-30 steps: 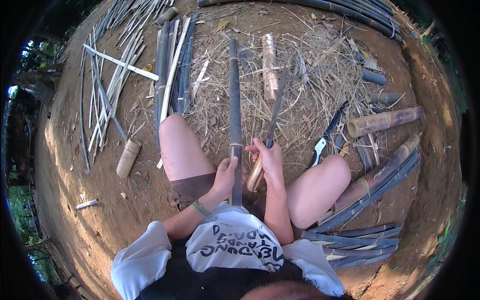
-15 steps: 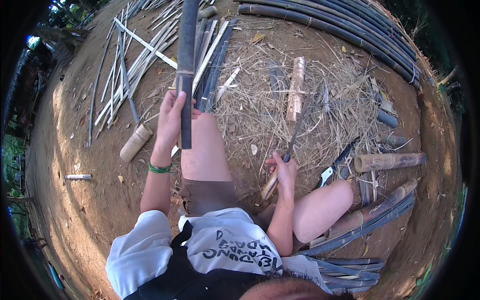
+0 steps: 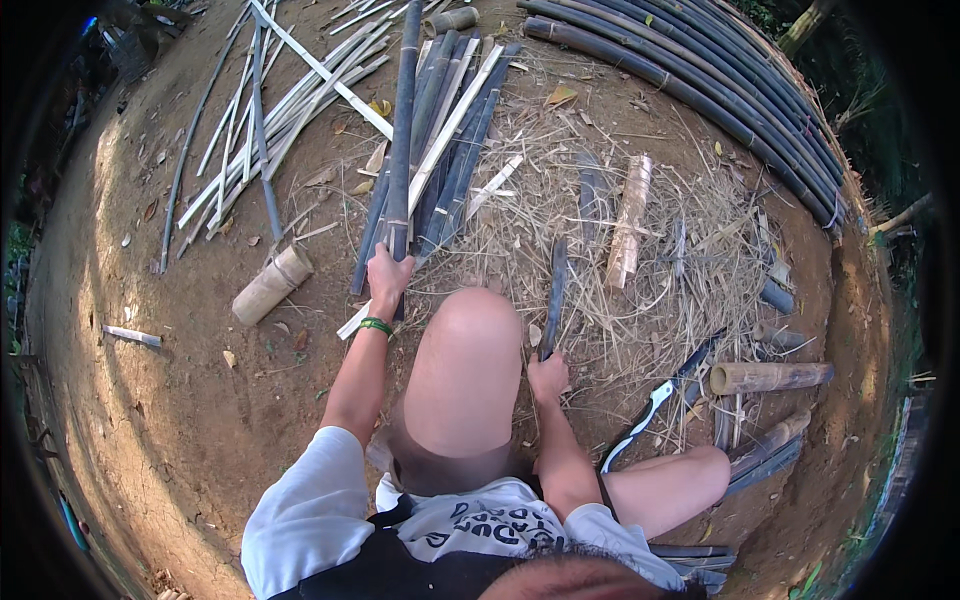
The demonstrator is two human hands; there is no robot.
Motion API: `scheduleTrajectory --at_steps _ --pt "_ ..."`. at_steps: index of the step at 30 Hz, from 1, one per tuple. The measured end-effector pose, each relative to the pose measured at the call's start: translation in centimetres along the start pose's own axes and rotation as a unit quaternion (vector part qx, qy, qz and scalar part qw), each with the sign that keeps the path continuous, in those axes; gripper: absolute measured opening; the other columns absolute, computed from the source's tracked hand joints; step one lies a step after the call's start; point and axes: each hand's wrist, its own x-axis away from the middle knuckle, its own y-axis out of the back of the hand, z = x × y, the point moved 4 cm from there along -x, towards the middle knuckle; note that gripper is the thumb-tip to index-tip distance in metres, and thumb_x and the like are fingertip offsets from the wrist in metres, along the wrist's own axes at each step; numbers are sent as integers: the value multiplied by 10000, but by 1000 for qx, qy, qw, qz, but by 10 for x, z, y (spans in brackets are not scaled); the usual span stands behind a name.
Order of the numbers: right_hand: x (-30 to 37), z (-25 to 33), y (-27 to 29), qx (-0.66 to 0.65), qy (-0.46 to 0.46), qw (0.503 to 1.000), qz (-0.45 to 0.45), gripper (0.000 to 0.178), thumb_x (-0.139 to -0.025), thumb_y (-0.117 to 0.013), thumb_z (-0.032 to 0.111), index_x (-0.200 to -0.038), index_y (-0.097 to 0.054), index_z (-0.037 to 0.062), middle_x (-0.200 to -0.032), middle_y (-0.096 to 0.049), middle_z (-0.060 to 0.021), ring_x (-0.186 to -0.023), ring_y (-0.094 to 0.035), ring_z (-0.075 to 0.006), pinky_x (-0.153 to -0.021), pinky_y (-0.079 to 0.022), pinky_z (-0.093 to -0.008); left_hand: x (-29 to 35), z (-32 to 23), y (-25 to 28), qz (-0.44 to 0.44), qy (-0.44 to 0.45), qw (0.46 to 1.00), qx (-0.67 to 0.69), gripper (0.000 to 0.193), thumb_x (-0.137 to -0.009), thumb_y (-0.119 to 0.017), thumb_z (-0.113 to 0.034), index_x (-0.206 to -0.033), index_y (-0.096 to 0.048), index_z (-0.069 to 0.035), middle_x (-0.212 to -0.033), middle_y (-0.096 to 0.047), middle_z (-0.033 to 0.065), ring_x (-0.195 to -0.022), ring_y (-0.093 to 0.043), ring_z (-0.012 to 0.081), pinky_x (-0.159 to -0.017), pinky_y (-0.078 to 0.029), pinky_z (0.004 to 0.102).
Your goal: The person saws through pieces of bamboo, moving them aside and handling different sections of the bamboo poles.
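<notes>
My left hand (image 3: 388, 278) is closed around the near end of a long dark bamboo piece (image 3: 402, 130), which points away from me over a bundle of split bamboo strips (image 3: 470, 140). In my right hand (image 3: 547, 380) is a machete (image 3: 557, 290), its dark blade pointing away from me above the ground. The fingers hide its handle. My raised knee (image 3: 470, 340) stands between the two hands. A saw with a white and black handle (image 3: 650, 408) lies beside my other knee, to the right of the machete.
A short bamboo section (image 3: 272, 285) lies left of my left hand. Pale strips (image 3: 290, 110) are scattered far left, and long dark poles (image 3: 690, 80) are stacked far right. Shavings (image 3: 660, 260) surround a split bamboo block (image 3: 630, 220). Another bamboo tube (image 3: 770, 377) lies at right.
My left hand has lowered the bamboo piece away from me onto the strip bundle. The machete has swung from slanting rightward to nearly straight ahead. My view has shifted, and the raised knee appears farther right.
</notes>
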Motion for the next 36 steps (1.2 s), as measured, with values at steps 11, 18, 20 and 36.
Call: scheduleTrajectory --at_steps 11,18,20,36 --pt "-14 -38 -58 1 -48 998 44 503 -891 -726 348 -1229 -565 12 -1090 -728 -249 -1079 -683 -459 -951 -518 -549 -105 -22 -65 78 -24 996 -21 551 -789 -811 -293 -1117 -602 99 -1063 -703 365 -1039 -690 508 -930 -556 531" --pt "-16 -39 -61 -21 -37 997 69 514 -874 -733 380 -1213 -581 24 -1056 -734 -244 -1058 -688 -463 -932 -519 -547 -130 -31 -79 67 -18 997 -29 513 -800 -800 -256 -1109 -563 79 -1037 -712 354 -1036 -693 505 -911 -563 544" --pt "-20 -50 -61 -15 -48 997 66 522 -874 -738 399 -1204 -586 25 -1056 -733 -245 -1046 -689 -464 -921 -522 -546 -125 -40 -84 70 -28 997 -21 498 -792 -796 -239 -1102 -539 55 -1056 -701 343 -1025 -689 512 -904 -560 551" --pt "-27 -56 -69 4 -14 999 29 566 -866 -766 397 -1261 -601 27 -1071 -737 -244 -1056 -690 -462 -940 -519 -538 -92 -14 -62 -56 -170 967 -180 637 -793 -809 -226 -1317 -513 -19 -1195 -546 175 -1183 -554 358 -974 -486 467"
